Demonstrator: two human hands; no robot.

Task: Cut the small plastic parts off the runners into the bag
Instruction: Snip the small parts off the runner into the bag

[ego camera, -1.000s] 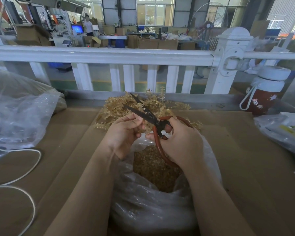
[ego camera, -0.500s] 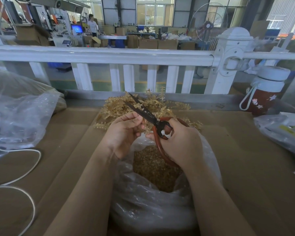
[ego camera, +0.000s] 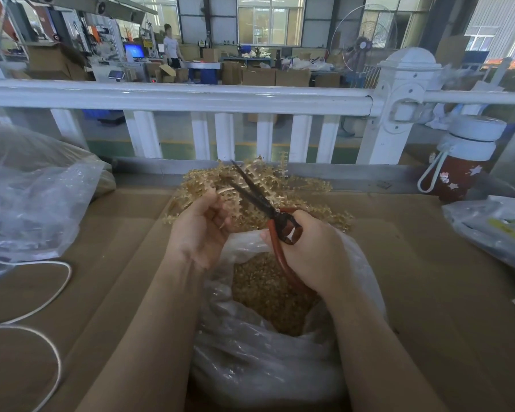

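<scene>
1. Head view, the hands: the left hand (ego camera: 198, 230) is curling its fingers round a tan runner (ego camera: 225, 191), pinching it just above the mouth of the bag (ego camera: 268, 367). The right hand (ego camera: 312, 254) is gripping the red handles of the scissors (ego camera: 275, 217), fingers wrapped through the loops.

2. Head view, the cut: the dark blades are standing slightly apart and pointing up and away from the person, crossing just beside the left fingertips. The runner is lying between the left hand's grip and the blades, touching or nearly touching the lower blade; which of the two cannot be told.

3. Head view, the parts: a heap of uncut runners (ego camera: 309, 188) is lying on the cardboard table (ego camera: 428, 292) just beyond both hands. The clear bag is sitting open below the hands, between the forearms, holding a mound of small tan parts (ego camera: 268, 295).

4. Head view, the surroundings: a second clear bag (ego camera: 33, 197) is slumping at the left, with a white cord (ego camera: 54, 292) looping near it. A red bottle (ego camera: 461, 165) with a white lid is standing at the right by a white railing (ego camera: 191, 98). Another plastic packet (ego camera: 494, 230) is lying at the far right edge.
</scene>
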